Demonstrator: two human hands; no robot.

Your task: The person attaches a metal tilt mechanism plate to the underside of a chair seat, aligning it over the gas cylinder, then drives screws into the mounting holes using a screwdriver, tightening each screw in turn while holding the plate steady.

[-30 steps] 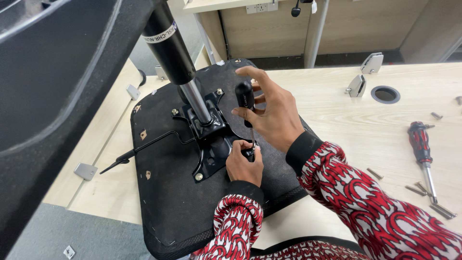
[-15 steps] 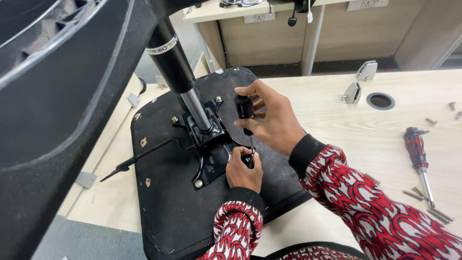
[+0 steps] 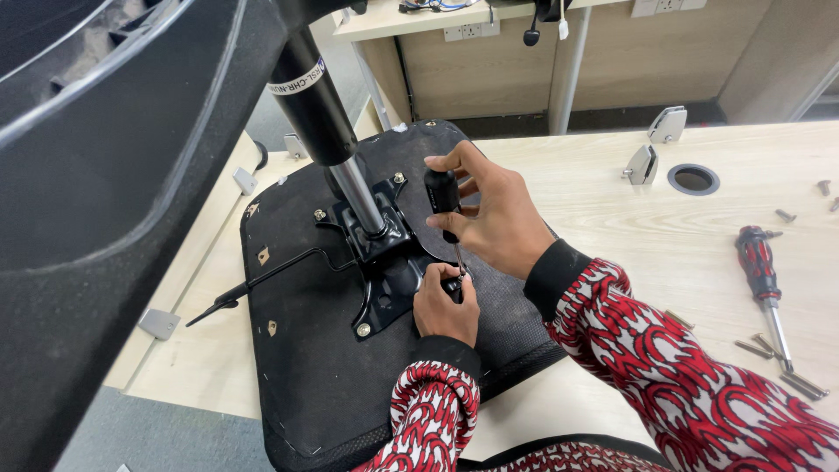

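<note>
- Right hand (image 3: 498, 223) grips a black-handled screwdriver (image 3: 444, 203) upright, its tip down at the black bracket (image 3: 384, 262) on an upturned chair seat (image 3: 350, 350).
- Left hand (image 3: 446, 306), curled shut, pinches the shaft's tip at the bracket.
- A red screwdriver (image 3: 759, 267) and loose screws (image 3: 786, 376) lie well apart on the table (image 3: 629, 236).

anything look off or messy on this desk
Loose screws and small metal pins lie scattered near a red-handled screwdriver on the desk's right side. The chair seat lies upside down, overhanging the desk edge. The right hand holds a black screwdriver; the left hand steadies its tip.
</note>
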